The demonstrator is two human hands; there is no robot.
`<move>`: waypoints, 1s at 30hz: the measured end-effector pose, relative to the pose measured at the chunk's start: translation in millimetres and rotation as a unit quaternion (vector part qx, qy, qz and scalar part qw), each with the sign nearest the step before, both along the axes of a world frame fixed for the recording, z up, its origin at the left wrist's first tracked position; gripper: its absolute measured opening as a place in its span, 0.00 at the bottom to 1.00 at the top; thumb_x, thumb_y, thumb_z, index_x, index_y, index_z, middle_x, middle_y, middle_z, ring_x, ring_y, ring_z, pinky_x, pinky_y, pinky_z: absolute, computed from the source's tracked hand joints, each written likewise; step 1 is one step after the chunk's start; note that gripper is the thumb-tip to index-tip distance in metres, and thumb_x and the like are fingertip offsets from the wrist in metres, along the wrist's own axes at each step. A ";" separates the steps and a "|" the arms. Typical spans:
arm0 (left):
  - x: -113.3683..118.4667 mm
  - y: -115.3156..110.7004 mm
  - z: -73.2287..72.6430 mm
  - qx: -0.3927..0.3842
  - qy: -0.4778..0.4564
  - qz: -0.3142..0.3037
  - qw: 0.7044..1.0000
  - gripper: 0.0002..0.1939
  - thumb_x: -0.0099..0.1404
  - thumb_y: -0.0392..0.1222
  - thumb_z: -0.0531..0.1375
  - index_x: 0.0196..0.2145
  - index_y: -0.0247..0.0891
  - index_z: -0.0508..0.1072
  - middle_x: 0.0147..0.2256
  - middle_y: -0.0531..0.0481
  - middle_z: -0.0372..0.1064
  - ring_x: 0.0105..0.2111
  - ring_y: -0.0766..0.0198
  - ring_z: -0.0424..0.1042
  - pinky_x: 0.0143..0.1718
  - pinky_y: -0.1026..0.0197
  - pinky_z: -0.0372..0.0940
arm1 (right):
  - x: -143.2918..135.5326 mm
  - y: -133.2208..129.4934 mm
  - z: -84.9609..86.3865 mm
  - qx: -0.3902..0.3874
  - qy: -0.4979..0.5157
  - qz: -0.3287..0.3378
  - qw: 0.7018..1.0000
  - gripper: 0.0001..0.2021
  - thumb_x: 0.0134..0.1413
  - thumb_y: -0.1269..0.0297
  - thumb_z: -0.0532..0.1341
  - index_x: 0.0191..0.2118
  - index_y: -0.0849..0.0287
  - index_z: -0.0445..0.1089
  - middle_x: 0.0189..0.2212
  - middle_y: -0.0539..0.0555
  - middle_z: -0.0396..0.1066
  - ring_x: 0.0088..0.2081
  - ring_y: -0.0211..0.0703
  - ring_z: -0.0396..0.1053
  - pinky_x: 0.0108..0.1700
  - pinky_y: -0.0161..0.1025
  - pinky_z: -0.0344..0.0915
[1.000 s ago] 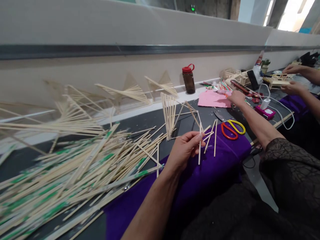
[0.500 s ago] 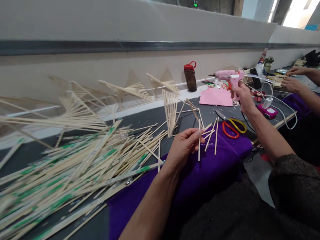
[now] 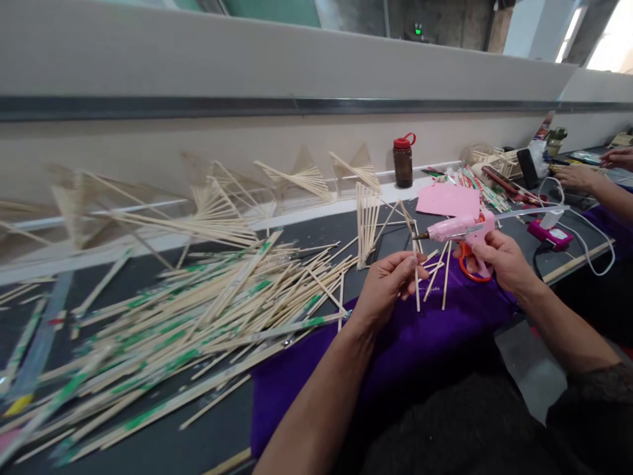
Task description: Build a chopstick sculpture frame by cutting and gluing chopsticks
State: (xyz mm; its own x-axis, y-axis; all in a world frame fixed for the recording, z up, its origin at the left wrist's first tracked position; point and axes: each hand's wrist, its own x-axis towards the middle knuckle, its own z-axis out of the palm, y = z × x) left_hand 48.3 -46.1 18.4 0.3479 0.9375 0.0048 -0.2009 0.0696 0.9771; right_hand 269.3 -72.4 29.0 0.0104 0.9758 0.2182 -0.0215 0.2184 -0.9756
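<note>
My left hand (image 3: pixel 388 284) pinches a short wooden stick (image 3: pixel 417 290) that stands nearly upright above the purple cloth (image 3: pixel 386 369). In my right hand (image 3: pixel 502 260) is a pink hot glue gun (image 3: pixel 457 229), a clear glue stick (image 3: pixel 531 210) poking out of its back. Its nozzle points left at the upper end of the held stick; whether they touch I cannot tell. A few loose sticks (image 3: pixel 446 284) lie on the cloth just right of my left hand. Red-handled scissors (image 3: pixel 469 272) are partly hidden behind the glue gun and my right hand.
A large heap of wooden sticks (image 3: pixel 212 330) covers the left of the dark table. Fan-shaped stick models (image 3: pixel 297 178) stand along the wall, one (image 3: pixel 368 224) nearer me. Behind are a red-capped bottle (image 3: pixel 403 165), pink sheet (image 3: pixel 448 199) and magenta charger (image 3: pixel 550 235). Another person's hand (image 3: pixel 576 177) works far right.
My right hand has brought the glue gun down and left, from above the table to the upper end of the stick. The view has swung left; my left hand keeps its pinch.
</note>
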 end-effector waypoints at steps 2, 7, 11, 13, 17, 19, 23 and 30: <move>0.0 0.1 -0.3 0.004 -0.003 -0.002 1.000 0.19 0.53 0.55 0.66 0.34 0.36 0.76 0.24 0.52 0.73 0.16 0.74 0.57 0.17 0.68 0.50 | -0.2 -2.5 -3.4 0.020 -0.008 -0.007 1.000 0.15 0.47 0.50 0.66 0.34 0.57 0.70 0.19 0.49 0.69 0.18 0.36 0.62 0.20 0.35 0.55; -0.3 0.4 -1.1 0.009 -0.015 -0.009 1.000 0.19 0.55 0.55 0.66 0.33 0.35 0.76 0.24 0.51 0.72 0.16 0.74 0.58 0.17 0.69 0.49 | -1.2 -6.0 -7.3 0.059 -0.003 -0.054 0.997 0.14 0.49 0.51 0.66 0.31 0.55 0.67 0.19 0.47 0.66 0.19 0.35 0.60 0.22 0.35 0.54; -0.7 0.6 -1.1 0.003 -0.014 -0.013 1.000 0.17 0.55 0.54 0.66 0.33 0.36 0.76 0.24 0.52 0.72 0.17 0.75 0.59 0.17 0.69 0.50 | -1.8 -7.3 -9.2 0.064 -0.042 -0.051 0.996 0.13 0.53 0.51 0.64 0.30 0.56 0.66 0.18 0.47 0.65 0.19 0.36 0.59 0.22 0.36 0.54; -0.9 0.7 -1.1 0.003 -0.012 -0.015 1.000 0.17 0.55 0.54 0.66 0.34 0.36 0.77 0.24 0.52 0.72 0.17 0.75 0.58 0.17 0.69 0.50 | -2.1 -7.0 -10.2 0.070 -0.051 -0.051 0.995 0.13 0.54 0.52 0.63 0.31 0.56 0.66 0.19 0.48 0.65 0.19 0.35 0.58 0.22 0.36 0.53; -1.0 0.6 -2.0 0.012 -0.012 -0.020 1.000 0.17 0.56 0.53 0.65 0.34 0.36 0.77 0.24 0.52 0.72 0.16 0.75 0.58 0.17 0.69 0.50 | -3.0 -4.8 -13.4 0.078 -0.055 -0.049 0.994 0.13 0.55 0.53 0.62 0.30 0.57 0.65 0.19 0.47 0.64 0.19 0.35 0.57 0.22 0.35 0.53; -1.0 0.6 -2.6 0.013 -0.017 -0.022 1.000 0.17 0.57 0.53 0.65 0.35 0.36 0.77 0.24 0.52 0.72 0.16 0.76 0.57 0.17 0.69 0.50 | -3.1 -3.6 -15.5 0.081 -0.059 -0.053 0.994 0.13 0.55 0.53 0.62 0.30 0.57 0.64 0.18 0.46 0.63 0.19 0.34 0.57 0.22 0.35 0.53; -0.9 1.4 -3.5 0.014 -0.017 -0.023 0.999 0.17 0.57 0.53 0.65 0.35 0.35 0.77 0.24 0.52 0.73 0.16 0.75 0.58 0.17 0.69 0.50 | -0.7 -2.0 -19.0 0.098 -0.080 -0.084 0.988 0.14 0.54 0.52 0.62 0.31 0.58 0.65 0.20 0.46 0.64 0.20 0.33 0.58 0.24 0.34 0.55; -0.6 2.5 -4.5 0.010 -0.026 -0.022 0.999 0.16 0.56 0.52 0.66 0.33 0.36 0.77 0.23 0.53 0.72 0.16 0.76 0.58 0.17 0.70 0.50 | 3.2 -0.3 -21.5 0.114 -0.120 -0.114 0.979 0.15 0.53 0.50 0.62 0.34 0.59 0.68 0.23 0.49 0.65 0.25 0.38 0.63 0.27 0.35 0.59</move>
